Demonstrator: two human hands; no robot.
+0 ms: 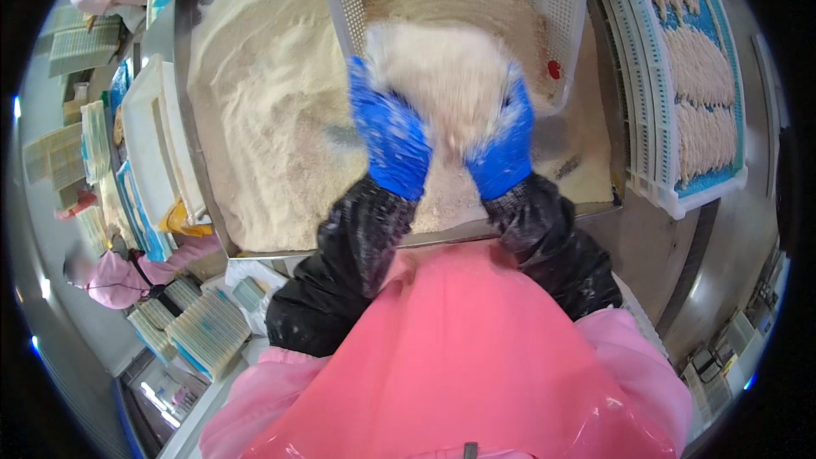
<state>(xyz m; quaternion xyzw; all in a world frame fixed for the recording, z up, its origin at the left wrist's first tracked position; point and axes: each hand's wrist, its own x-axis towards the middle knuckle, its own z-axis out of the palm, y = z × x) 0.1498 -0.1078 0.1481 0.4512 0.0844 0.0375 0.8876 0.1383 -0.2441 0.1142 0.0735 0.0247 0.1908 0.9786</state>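
Observation:
My left hand (389, 140) and my right hand (503, 144), both in blue gloves, are cupped together around a heap of pale breadcrumbs (438, 64). Motion smears the heap and the fingertips, and anything inside the crumbs is hidden. Both hands are at the near side of a white perforated basket (557, 0), with the heap over its near part. More crumbs lie in the basket, and a small red spot shows at its right side. Below and around spreads a metal tray (200, 166) with a thick layer of breadcrumbs (263, 119) on its left.
Close on the right stands a stack of white crates (642, 132); the top one holds rows of crumb-coated strips (701, 68) on blue. White trays (153, 144) and a yellow cloth (183, 219) lie beyond the left edge. A person in pink (119, 280) is at the far left.

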